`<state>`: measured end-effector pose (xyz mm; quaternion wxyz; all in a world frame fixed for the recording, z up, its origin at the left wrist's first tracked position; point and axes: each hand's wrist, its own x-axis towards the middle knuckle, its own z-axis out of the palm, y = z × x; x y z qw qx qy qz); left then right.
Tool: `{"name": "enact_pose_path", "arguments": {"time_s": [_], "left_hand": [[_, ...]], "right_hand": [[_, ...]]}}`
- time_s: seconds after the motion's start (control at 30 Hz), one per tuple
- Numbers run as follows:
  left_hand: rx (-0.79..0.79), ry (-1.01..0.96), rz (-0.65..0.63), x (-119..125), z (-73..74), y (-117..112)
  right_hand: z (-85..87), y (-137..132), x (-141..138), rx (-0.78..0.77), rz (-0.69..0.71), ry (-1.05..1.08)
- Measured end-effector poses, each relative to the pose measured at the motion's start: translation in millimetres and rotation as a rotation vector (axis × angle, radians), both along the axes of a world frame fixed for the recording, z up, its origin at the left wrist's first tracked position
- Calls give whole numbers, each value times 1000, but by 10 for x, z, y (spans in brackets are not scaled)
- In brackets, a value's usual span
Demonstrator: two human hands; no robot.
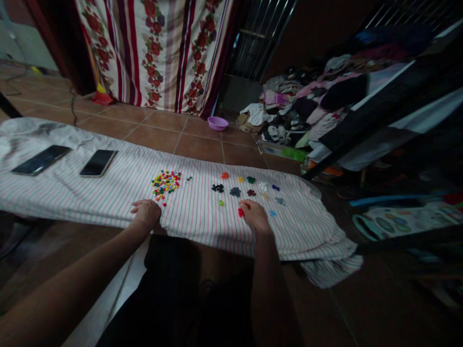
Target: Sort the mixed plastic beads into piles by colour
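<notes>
On the striped cloth (195, 212), my left hand (146, 213) rests near the front edge with loosely bent fingers a little apart, and nothing shows in it. Just beyond it lies a mixed pile of small coloured beads (166, 183). My right hand (256, 217) has thumb and fingers pinched together right at a small group of red beads (240, 212); anything between the fingertips is too small to make out. Around it sit single-colour groups: black beads (217, 188), grey beads (235, 192), brown beads (251, 193), lime green beads (221, 203) and light blue beads (272, 213).
Two phones, one dark phone (41, 160) and another phone (98, 163), lie on the cloth at the left. Beyond the cloth, a purple basin (218, 124) stands on the tiled floor by a floral curtain (155, 53). Heaped clothes (304, 101) fill the right back.
</notes>
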<state>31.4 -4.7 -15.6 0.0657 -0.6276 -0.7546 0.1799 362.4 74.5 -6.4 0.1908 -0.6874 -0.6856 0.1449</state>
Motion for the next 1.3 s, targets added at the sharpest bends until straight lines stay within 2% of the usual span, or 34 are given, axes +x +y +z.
{"name": "enact_pose_path", "arguments": {"time_s": [0.17, 0.3, 0.4, 0.57, 0.9, 1.1, 1.3], "left_hand": [[-6, 1, 7, -7, -45, 27], [-15, 10, 10, -4, -45, 34], [-30, 26, -3, -3, -34, 26], [-56, 53, -21, 11, 1, 10], [-68, 71, -21, 32, 49, 18], [-59, 106, -25, 57, 100, -4], [-107, 168, -62, 82, 188, -20]], "right_hand": [[48, 53, -86, 106, -51, -18], [74, 91, -279, 171, -11, 29], [73, 94, -508, 200, 82, 100], [23, 68, -926, 218, 319, 164], [-208, 31, -1728, 247, 641, 216], [-229, -38, -2108, 187, 656, 86], [-219, -59, -2286, 179, 616, -44]]}}
